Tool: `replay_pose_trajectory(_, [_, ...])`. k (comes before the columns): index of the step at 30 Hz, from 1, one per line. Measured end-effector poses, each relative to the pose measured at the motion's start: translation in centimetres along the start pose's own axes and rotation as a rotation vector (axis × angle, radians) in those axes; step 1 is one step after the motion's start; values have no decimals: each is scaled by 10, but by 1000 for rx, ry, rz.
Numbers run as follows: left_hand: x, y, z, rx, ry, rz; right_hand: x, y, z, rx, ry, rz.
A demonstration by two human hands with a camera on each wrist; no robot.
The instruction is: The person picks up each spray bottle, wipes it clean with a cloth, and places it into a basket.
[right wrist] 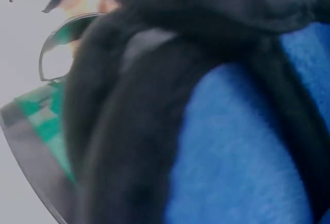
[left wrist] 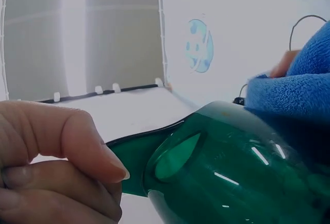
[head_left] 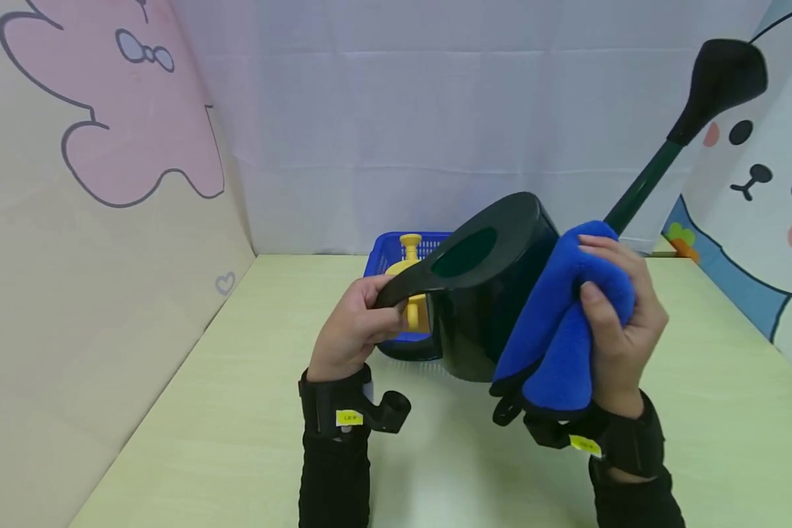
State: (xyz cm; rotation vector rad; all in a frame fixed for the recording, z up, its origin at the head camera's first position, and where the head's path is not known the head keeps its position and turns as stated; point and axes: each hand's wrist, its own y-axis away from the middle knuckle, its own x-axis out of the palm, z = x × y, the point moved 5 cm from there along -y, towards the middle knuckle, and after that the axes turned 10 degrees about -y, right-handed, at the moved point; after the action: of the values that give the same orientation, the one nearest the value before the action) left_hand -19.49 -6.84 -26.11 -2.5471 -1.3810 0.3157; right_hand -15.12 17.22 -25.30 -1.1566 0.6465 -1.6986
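A dark green watering can (head_left: pixel 482 315) is held tilted above the table, its long spout with a black rose (head_left: pixel 726 77) pointing up to the right. My left hand (head_left: pixel 356 326) grips the can's handle, fingers curled round it. In the left wrist view the can's translucent green body (left wrist: pixel 232 167) shows beside the curled left fingers (left wrist: pixel 93 147). With my right hand (head_left: pixel 623 315) I hold a bunched blue cloth (head_left: pixel 554 330) with dark edging against the can's side near the spout's base. The cloth (right wrist: pixel 227 147) fills much of the right wrist view and hides the right fingers there.
Behind the can on the pale table (head_left: pixel 237 411) stands a blue plastic basket (head_left: pixel 386 249) with a yellow object (head_left: pixel 409 249) in it, partly hidden. A white curtain (head_left: pixel 396 132) closes off the back, and printed walls flank both sides.
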Motion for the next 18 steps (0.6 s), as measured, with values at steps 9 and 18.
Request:
replay_pose_trajectory(9, [-1, -1, -2, -4, -45, -12, -4, -3, -6, 26, 92, -27])
replay_pose_trajectory(18, [-4, -2, -1, -4, -5, -18, 53, 32, 17, -529, 437, 208])
